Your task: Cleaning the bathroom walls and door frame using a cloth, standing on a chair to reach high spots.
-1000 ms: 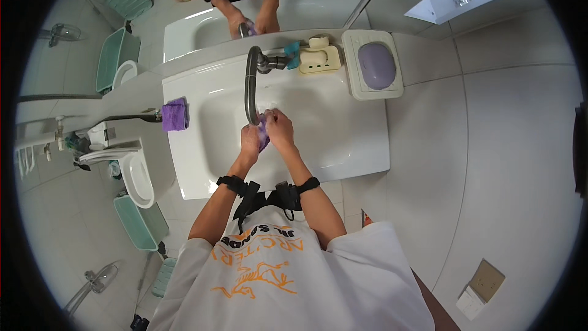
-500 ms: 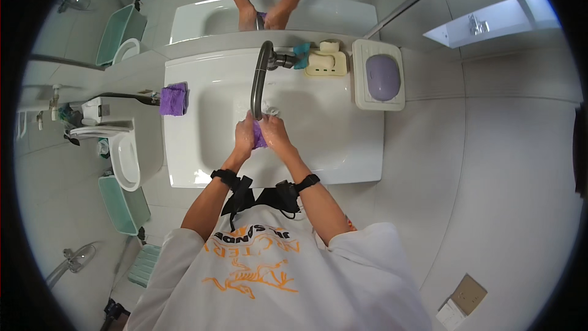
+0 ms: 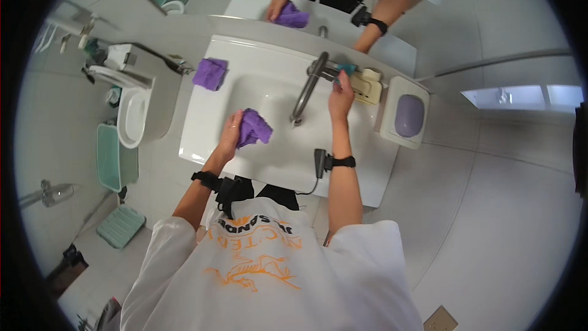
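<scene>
A crumpled purple cloth (image 3: pixel 253 127) is in my left hand (image 3: pixel 230 133), over the left part of the white basin (image 3: pixel 278 153). The fingers lie along its left side. My right hand (image 3: pixel 341 103) is closed at the handle end of the grey metal faucet (image 3: pixel 311 86), right of its curved spout. The fingers partly hide the handle. Just beyond my right fingertips is a teal object (image 3: pixel 346 68), its kind unclear. A second purple cloth (image 3: pixel 210 74) lies folded on the sink's far left corner.
Right of the faucet sits a yellow soap dish (image 3: pixel 367 92) with pale pieces on it. Beside it stands a cream box with a purple oval lid (image 3: pixel 409 116). A mirror runs behind the sink. To the left are a toilet (image 3: pixel 133 113) and a green basin (image 3: pixel 109 158).
My hands have parted from under the spout. The left carried the purple cloth leftward; the right moved to the faucet handle. The view has turned and shifted.
</scene>
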Demonstrator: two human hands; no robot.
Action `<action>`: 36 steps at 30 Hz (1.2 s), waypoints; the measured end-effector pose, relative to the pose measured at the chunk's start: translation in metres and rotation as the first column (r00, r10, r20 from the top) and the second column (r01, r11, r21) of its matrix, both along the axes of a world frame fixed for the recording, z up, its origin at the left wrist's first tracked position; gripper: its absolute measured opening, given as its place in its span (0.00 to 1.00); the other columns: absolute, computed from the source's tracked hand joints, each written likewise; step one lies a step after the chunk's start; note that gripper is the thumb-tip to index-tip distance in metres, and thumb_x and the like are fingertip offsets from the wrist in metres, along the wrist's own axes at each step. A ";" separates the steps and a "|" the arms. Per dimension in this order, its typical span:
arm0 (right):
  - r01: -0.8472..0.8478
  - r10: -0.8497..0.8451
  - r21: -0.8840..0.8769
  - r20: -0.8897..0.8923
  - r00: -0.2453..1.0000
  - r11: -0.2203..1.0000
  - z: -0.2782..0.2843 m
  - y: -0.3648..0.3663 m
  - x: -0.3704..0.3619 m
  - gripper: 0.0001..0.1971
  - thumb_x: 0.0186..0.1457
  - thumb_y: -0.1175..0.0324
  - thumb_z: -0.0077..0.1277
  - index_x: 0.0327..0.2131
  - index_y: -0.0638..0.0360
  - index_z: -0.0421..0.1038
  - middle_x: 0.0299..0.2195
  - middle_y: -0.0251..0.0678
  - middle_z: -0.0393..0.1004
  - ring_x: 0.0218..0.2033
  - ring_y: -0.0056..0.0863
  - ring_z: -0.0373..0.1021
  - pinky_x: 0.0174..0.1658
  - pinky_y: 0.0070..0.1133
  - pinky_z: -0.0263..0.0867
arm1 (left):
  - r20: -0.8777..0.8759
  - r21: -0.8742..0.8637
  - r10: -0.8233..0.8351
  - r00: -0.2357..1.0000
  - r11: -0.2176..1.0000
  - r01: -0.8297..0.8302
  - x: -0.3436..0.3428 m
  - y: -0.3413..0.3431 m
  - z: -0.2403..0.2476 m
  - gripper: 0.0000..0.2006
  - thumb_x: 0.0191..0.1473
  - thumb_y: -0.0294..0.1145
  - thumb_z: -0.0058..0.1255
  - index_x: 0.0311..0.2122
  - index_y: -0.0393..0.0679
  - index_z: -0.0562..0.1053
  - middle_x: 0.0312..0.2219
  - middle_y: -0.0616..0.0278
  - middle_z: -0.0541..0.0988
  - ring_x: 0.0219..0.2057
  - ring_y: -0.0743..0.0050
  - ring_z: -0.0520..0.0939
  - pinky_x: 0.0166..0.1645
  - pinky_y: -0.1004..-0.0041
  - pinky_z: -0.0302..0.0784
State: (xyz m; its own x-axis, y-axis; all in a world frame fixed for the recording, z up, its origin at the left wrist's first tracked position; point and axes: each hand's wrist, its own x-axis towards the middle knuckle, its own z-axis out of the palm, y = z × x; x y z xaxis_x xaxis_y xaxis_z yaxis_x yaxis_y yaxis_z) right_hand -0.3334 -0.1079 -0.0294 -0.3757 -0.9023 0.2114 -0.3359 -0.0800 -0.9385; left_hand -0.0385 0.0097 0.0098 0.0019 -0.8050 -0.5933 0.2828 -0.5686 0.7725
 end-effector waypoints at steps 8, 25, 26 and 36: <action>-0.297 0.070 0.370 0.518 0.853 0.880 -0.004 0.100 0.052 0.14 0.60 0.66 0.46 0.45 0.65 0.68 0.37 0.36 0.75 0.37 0.25 0.71 0.43 0.21 0.68 | 0.026 -0.039 -0.090 0.996 0.995 0.091 -0.040 0.001 -0.006 0.22 0.63 0.49 0.41 0.51 0.39 0.67 0.38 0.62 0.75 0.38 0.78 0.76 0.43 0.77 0.73; -0.078 -0.063 0.524 0.245 0.968 0.848 0.013 0.122 0.098 0.27 0.61 0.50 0.40 0.39 0.71 0.73 0.32 0.47 0.77 0.35 0.38 0.73 0.40 0.30 0.67 | 0.792 -0.269 -0.222 0.569 0.709 0.652 -0.098 -0.020 -0.020 0.20 0.62 0.41 0.33 0.31 0.34 0.71 0.22 0.40 0.76 0.26 0.37 0.77 0.33 0.54 0.73; -0.082 -0.058 0.523 0.245 0.968 0.849 0.010 0.121 0.099 0.27 0.61 0.50 0.40 0.39 0.71 0.73 0.32 0.47 0.77 0.35 0.38 0.73 0.40 0.30 0.67 | 0.682 -0.208 -0.288 0.672 0.805 0.555 -0.099 -0.021 -0.022 0.24 0.62 0.44 0.33 0.29 0.32 0.72 0.21 0.39 0.77 0.27 0.36 0.77 0.35 0.54 0.73; -0.270 -0.261 0.515 0.738 0.622 0.813 0.021 0.132 0.088 0.25 0.60 0.49 0.45 0.41 0.68 0.70 0.33 0.38 0.73 0.33 0.28 0.74 0.35 0.25 0.71 | 0.328 -0.083 -0.238 0.914 0.957 0.279 -0.107 -0.009 -0.022 0.27 0.62 0.47 0.36 0.28 0.28 0.73 0.19 0.47 0.74 0.22 0.62 0.73 0.35 0.64 0.71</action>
State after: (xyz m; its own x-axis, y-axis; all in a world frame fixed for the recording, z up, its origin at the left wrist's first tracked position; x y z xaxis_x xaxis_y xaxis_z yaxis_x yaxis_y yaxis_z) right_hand -0.2456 0.0238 -0.0080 -0.1452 -0.7459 -0.6500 0.5023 0.5104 -0.6980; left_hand -0.1454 0.0011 -0.0121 -0.0480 -0.8701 -0.4905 -0.1275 -0.4818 0.8670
